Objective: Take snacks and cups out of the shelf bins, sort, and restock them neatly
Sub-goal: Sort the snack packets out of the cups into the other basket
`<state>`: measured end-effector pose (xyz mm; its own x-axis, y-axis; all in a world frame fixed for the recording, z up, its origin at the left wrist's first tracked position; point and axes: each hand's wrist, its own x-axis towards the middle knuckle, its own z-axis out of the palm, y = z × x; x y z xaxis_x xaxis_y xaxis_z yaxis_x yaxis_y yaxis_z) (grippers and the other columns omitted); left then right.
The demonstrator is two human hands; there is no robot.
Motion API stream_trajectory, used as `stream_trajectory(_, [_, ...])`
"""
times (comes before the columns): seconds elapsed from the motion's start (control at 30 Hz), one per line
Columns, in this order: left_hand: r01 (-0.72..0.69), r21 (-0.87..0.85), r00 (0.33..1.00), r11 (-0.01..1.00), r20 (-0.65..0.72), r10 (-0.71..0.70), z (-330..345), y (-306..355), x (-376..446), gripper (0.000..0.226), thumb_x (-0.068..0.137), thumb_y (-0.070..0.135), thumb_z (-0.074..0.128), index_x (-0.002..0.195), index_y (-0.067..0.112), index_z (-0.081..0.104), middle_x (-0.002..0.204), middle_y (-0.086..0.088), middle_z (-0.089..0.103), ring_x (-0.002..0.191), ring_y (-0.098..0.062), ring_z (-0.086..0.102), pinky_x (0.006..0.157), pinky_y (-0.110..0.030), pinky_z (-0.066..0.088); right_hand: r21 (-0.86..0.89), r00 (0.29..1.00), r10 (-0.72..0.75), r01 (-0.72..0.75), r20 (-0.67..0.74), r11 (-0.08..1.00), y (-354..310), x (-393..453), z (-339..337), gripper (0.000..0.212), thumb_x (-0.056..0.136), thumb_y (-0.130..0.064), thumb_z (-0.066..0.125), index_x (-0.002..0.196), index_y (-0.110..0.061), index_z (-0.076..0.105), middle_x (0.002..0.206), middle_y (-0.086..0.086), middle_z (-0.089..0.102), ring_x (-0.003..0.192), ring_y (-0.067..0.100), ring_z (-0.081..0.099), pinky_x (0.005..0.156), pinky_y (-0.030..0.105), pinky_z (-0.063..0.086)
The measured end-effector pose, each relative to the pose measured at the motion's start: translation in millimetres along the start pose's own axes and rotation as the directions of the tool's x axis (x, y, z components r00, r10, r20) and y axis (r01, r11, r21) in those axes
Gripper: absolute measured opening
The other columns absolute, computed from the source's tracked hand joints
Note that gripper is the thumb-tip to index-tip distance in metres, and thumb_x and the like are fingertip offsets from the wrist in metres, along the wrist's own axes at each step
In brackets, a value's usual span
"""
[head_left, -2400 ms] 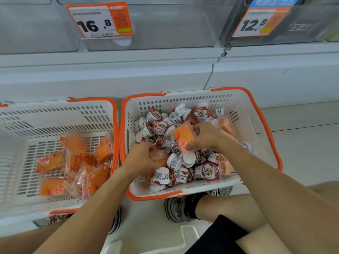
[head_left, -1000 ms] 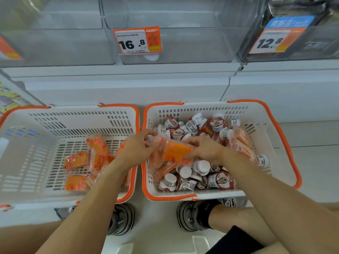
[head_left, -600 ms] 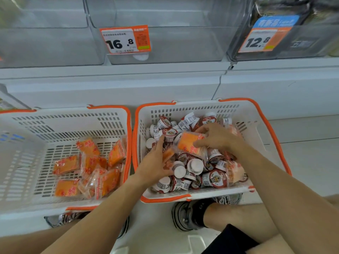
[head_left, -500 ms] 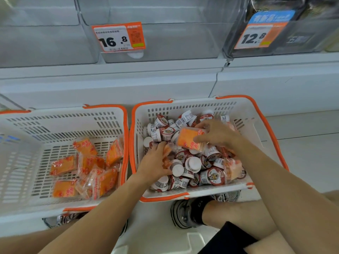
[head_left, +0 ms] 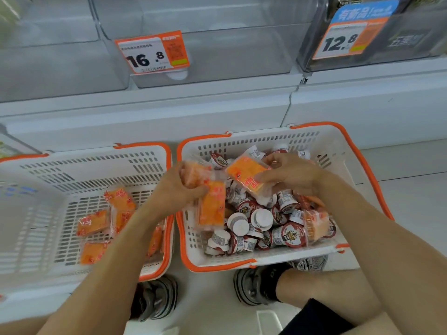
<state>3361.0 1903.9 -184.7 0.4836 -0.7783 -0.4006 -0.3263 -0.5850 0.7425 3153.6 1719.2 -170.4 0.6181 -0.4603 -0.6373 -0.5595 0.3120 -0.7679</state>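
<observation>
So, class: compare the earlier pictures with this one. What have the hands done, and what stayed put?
The left hand has lifted orange packets out of the cup pile and now grips them near the right basket's left wall. The right hand still holds its orange packet. Baskets, cups and sorted packets stayed.

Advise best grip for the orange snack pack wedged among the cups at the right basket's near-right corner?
Pinch the orange snack pack by its top edge, coming straight down from above. It stands nearly upright between cups and the right basket wall, so only that edge looks free; its flat faces seem blocked.
</observation>
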Motion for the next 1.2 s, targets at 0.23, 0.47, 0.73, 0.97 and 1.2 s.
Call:
stream_trajectory(0.23, [0.122,0.205,0.96,0.971,-0.274,-0.063,-94,-27,-27,0.062,0.076,0.035,0.084,0.127,0.02,0.051,0.1,-0.001,0.068,0.082,-0.015,0.065,0.072,-0.034,0.051,0.258,0.979,-0.066,0.015,0.191,0.966,-9,3,118,0.04,0.086,-0.004,0.076,0.111,-0.01,0.046,0.116,0.02,0.065,0.092,0.034,0.072,0.076,0.042,0.063])
stream_trajectory(0.47, [0.311,0.305,0.94,0.9,-0.238,-0.244,-98,-79,-35,0.076,0.091,0.039,0.068,0.152,0.013,0.031,0.149,-0.017,0.047,0.131,-0.037,0.049,0.106,-0.049,0.04,-0.305,0.922,-0.109,0.232,0.371,0.924,0,-4,153,0.04,0.09,-0.034,0.074,0.128,-0.026,0.062,0.124,-0.008,0.062,0.11,0.011,0.065,0.097,0.034,0.055])
stream_trajectory(0.73, [-0.146,0.179,0.97,0.973,-0.167,0.176,-22,-11,-24,0.019,0.096,0.034,0.061,0.115,0.03,0.06,0.1,0.019,0.062,0.089,0.004,0.06,0.073,-0.007,0.044,-0.769,0.979,-0.199,0.164,0.048,0.618,-18,-16,4,0.028,0.087,-0.042,0.074,0.111,-0.033,0.062,0.112,-0.015,0.064,0.101,0.004,0.062,0.086,0.025,0.047])
stream_trajectory(0.97, [-0.319,0.182,0.924,0.93,0.28,0.262,92,26,-7,0.031,0.096,0.036,0.062,0.123,0.02,0.062,0.11,0.01,0.063,0.093,-0.004,0.058,0.077,-0.017,0.044,-0.921,0.983,0.173,-0.117,-0.055,0.371,51,-32,-78,0.08,0.074,-0.044,0.086,0.139,-0.027,0.043,0.14,-0.002,0.039,0.118,0.019,0.047,0.1,0.032,0.041])
stream_trajectory(1.2, [-0.249,0.176,0.921,0.952,0.347,0.177,150,52,16,0.037,0.098,0.035,0.059,0.13,0.016,0.055,0.116,0.003,0.06,0.097,-0.014,0.06,0.08,-0.024,0.044,-0.819,0.985,-0.144,0.003,-0.097,0.573,118,-25,-76,0.122,0.057,-0.049,0.093,0.154,-0.037,0.021,0.165,0.003,-0.002,0.153,0.035,0.002,0.119,0.056,0.02])
